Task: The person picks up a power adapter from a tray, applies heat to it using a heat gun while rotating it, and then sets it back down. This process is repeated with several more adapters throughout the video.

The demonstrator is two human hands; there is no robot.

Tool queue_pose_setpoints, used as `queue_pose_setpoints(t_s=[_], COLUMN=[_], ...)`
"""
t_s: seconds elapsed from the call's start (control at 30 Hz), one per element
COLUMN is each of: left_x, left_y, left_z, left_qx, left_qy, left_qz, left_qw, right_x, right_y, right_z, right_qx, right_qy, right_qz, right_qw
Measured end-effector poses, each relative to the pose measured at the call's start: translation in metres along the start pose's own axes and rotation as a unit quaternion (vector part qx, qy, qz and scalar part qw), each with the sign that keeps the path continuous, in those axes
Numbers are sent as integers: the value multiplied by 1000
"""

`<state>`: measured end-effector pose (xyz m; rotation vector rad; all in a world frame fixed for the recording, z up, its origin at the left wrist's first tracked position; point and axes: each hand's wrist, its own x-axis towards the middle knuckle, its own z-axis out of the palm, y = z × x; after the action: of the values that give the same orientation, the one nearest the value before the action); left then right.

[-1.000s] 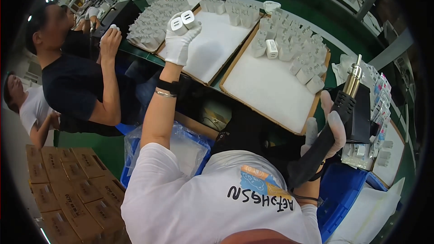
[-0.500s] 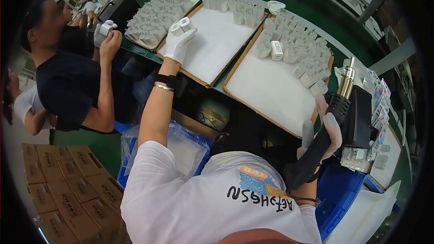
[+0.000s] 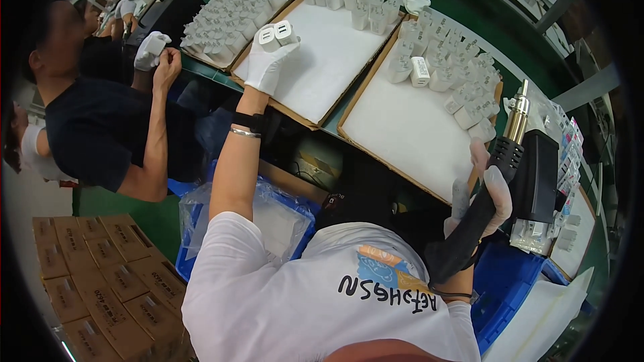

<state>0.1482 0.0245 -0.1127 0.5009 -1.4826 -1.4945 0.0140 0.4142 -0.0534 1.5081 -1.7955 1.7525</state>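
Observation:
My left hand, in a white glove, is closed around two white USB plug chargers side by side, their port ends facing up. It is over the near left part of a shallow cardboard tray lined with white. My right hand has pale finger coverings and is wrapped around the black handle of a hot air gun. The gun's metal nozzle points away from me, beside a black box-shaped unit. Several chargers stand along the tray's far edge.
Another tray at right holds many chargers, one lying with its ports toward me. A fuller tray is at left, near a co-worker handling a white piece. Blue bins sit below the bench; cartons are stacked at lower left.
The two chargers in my left hand have shifted slightly right and turned, their ports showing more squarely. My right hand keeps its grip on the hot air gun. The whole view has shifted slightly.

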Motion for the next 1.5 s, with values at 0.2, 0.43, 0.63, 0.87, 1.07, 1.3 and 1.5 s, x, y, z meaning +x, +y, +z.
queue_pose_setpoints(t_s=[0.2, 0.43, 0.63, 0.87, 1.07, 1.3, 1.5], left_x=[-3, -6, -9, -12, -13, -13, -12], left_y=[7, 10, 13, 17, 20, 20, 20], left_z=[5, 12, 12, 8, 1, -1, -3], left_qx=[22, 65, 69, 60, 31, 38, 40], left_qy=[-10, 5, 23, 11, -5, 11, 23], left_qz=[9, 76, 150, 132, 112, 98, 88], left_qw=[1000, 995, 986, 989, 993, 994, 995], right_x=[-2, -2, 2, 3, 2, 1, 3], right_y=[1, 4, 0, -4, -5, -2, -1], right_z=[-1, -1, -1, 4, 2, 4, 2], right_qx=[-39, -15, -41, -33, -21, -18, -48], right_qy=[3, 8, -5, 8, 0, 8, 10], right_qz=[0, -7, -20, -24, -3, -4, -15], right_qw=[999, 1000, 999, 999, 1000, 1000, 999])
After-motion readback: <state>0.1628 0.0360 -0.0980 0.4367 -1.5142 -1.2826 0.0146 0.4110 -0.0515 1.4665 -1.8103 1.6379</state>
